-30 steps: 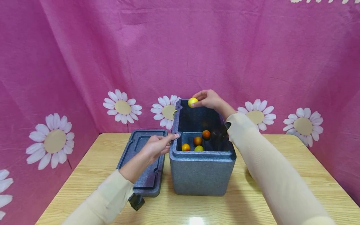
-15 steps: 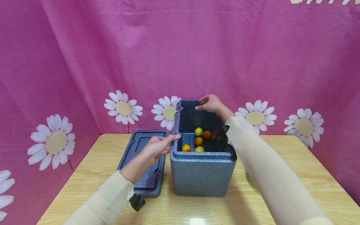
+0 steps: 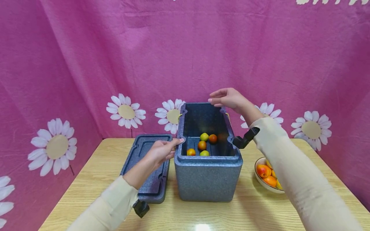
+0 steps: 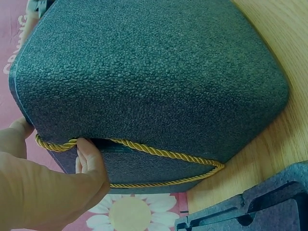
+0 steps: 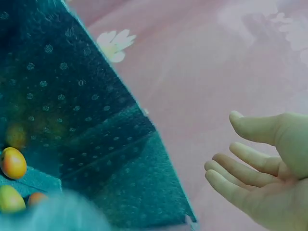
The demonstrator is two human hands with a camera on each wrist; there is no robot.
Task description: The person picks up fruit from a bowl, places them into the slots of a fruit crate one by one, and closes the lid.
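A dark grey foam cooler box (image 3: 206,181) stands uncovered on the table, several yellow and orange-red fruits lying on its floor. My left hand (image 3: 162,150) grips its left wall, thumb over the rim. In the left wrist view the fingers (image 4: 89,156) curl in beside a gold cord (image 4: 168,154) strung along the side. My right hand (image 3: 229,98) hovers over the box's far right corner with nothing in it. Its thumb and fingers are spread apart in the right wrist view, beside the box wall. There, an orange fruit (image 5: 13,163) shows inside the box.
The box's lid (image 3: 145,170) lies flat to the left of it. A bowl (image 3: 260,181) of red, orange and yellow fruits sits to the right, partly behind my right sleeve (image 3: 300,173). A pink flowered curtain (image 3: 185,51) hangs behind the wooden table (image 3: 86,192).
My right hand let go of a yellow fruit, which dropped into the box. The hand then rose and moved right, uncovering the fruit bowl. My left hand stayed on the rim.
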